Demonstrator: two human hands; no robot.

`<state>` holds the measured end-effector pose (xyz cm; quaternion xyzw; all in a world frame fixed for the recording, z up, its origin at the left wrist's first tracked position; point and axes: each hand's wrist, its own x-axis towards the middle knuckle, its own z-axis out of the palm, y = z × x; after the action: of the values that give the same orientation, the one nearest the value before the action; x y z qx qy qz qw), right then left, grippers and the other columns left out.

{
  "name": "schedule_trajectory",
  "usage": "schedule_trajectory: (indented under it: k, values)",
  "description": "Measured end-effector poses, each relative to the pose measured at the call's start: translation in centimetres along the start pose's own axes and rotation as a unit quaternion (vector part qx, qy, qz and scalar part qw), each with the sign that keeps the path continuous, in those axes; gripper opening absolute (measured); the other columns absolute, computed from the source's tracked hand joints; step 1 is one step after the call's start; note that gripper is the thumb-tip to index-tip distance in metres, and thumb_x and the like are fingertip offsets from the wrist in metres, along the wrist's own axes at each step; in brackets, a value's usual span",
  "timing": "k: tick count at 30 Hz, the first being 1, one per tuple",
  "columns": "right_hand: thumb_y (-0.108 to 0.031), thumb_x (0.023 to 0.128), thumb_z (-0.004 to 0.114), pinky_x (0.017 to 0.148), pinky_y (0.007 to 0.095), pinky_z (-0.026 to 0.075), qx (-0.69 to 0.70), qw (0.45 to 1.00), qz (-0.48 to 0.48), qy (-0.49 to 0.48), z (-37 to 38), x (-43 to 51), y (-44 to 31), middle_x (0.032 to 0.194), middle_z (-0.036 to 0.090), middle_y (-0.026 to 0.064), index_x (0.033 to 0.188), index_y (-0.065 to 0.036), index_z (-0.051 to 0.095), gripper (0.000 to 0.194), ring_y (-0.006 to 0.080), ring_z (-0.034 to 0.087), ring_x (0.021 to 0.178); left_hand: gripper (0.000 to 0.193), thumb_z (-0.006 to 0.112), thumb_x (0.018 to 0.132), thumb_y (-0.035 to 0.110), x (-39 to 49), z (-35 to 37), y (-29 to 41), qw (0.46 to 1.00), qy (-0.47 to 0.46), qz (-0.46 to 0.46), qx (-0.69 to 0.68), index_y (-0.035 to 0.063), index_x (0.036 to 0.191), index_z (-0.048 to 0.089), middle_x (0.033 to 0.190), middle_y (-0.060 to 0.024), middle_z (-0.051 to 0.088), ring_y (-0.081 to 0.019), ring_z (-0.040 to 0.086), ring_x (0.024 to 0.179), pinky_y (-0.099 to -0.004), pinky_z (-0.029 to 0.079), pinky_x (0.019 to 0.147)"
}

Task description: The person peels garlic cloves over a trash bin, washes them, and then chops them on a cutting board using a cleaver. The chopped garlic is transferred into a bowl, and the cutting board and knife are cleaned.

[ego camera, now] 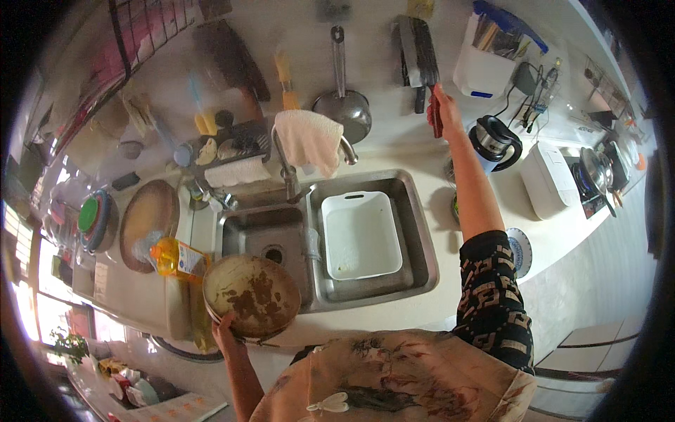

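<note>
My left hand (228, 333) grips the lower left edge of a round wooden chopping board (252, 295). Dark worn patches mark the board's face, and it is held tilted over the front of the left sink basin (237, 237). Far up and to the right, my right hand (448, 113) is closed around the reddish-brown handle (435, 113) of a knife at the wall. Its dark blade reaches up among the other blades of a wall-mounted knife holder (414, 50); how far it sits in the holder, I cannot tell. A white plastic tub (361, 237) rests in the right sink basin (419, 253).
A towel (308, 137) drapes over the faucet (289, 182). A steel saucepan (345, 113) hangs on the wall. Near my right arm stand an electric kettle (493, 142) and a white appliance (548, 179). A yellow detergent bottle (179, 258) is left of the board.
</note>
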<state>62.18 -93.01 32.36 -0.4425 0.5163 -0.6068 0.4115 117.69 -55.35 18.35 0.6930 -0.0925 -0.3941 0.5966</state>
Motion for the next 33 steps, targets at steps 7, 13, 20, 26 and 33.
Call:
schedule_trajectory:
  k: [7, 13, 20, 26, 33]
  values:
    - [-0.049, 0.086, 0.058, 0.069, 0.0367, 0.05, -0.422, 0.863, -0.234, 0.149, 1.0, -0.2, 4.8, 0.079, 0.064, 0.0094, 0.101, -0.004, 0.059, 0.047, 0.0269, 0.063, 0.078, 0.063, 0.07, 0.071, 0.011, -1.5, 1.5, 1.2, 0.999, 0.004, -0.018, -0.049, 0.0053, 0.129, 0.046, 0.118, -0.0173, 0.053, -0.0331, 0.053, 0.106, -0.0506, 0.045, 0.083]
    - [-0.041, 0.087, 0.059, 0.082, 0.0364, 0.05, -0.354, 0.796, -0.486, -0.071, 13.8, -6.1, 3.4, 0.124, 0.053, 0.0196, 0.125, -0.006, 0.05, 0.052, 0.0322, 0.061, 0.098, 0.056, 0.072, 0.069, 0.007, -1.6, 3.5, 2.7, 0.998, -0.009, -0.029, -0.06, 0.0033, 0.121, 0.05, 0.115, -0.016, 0.055, -0.0318, 0.055, 0.102, -0.0457, 0.047, 0.08]
    - [-0.034, 0.087, 0.059, 0.064, 0.0384, 0.052, -0.452, 0.725, -0.519, -0.027, 20.3, -11.5, 0.9, 0.098, 0.065, 0.0119, 0.106, -0.007, 0.059, 0.033, 0.0289, 0.065, 0.078, 0.041, 0.071, 0.069, 0.007, -1.3, 4.4, 2.8, 0.997, -0.032, 0.0, -0.069, 0.001, 0.106, 0.054, 0.091, -0.0103, 0.06, -0.0257, 0.06, 0.083, -0.042, 0.047, 0.072]
    - [-0.031, 0.08, 0.066, 0.055, 0.0382, 0.05, -0.301, 0.819, -0.459, -0.167, 25.0, -26.0, 3.6, 0.081, 0.063, 0.0091, 0.099, -0.01, 0.06, 0.029, 0.0272, 0.062, 0.064, 0.04, 0.064, 0.072, 0.008, -0.3, 5.8, 2.3, 0.991, -0.09, 0.045, -0.091, 0.003, 0.11, 0.054, 0.093, -0.0092, 0.06, -0.0234, 0.06, 0.082, -0.039, 0.049, 0.07]
    - [-0.025, 0.071, 0.067, 0.07, 0.0393, 0.051, -0.253, 0.768, -0.437, -0.394, 27.2, -36.1, 11.6, 0.117, 0.054, 0.0139, 0.116, -0.01, 0.052, 0.05, 0.0255, 0.061, 0.092, 0.035, 0.059, 0.079, 0.01, -0.3, 6.4, 1.2, 0.966, -0.171, 0.076, -0.176, 0.0023, 0.113, 0.054, 0.101, -0.0083, 0.06, -0.0218, 0.061, 0.087, -0.0357, 0.051, 0.072]
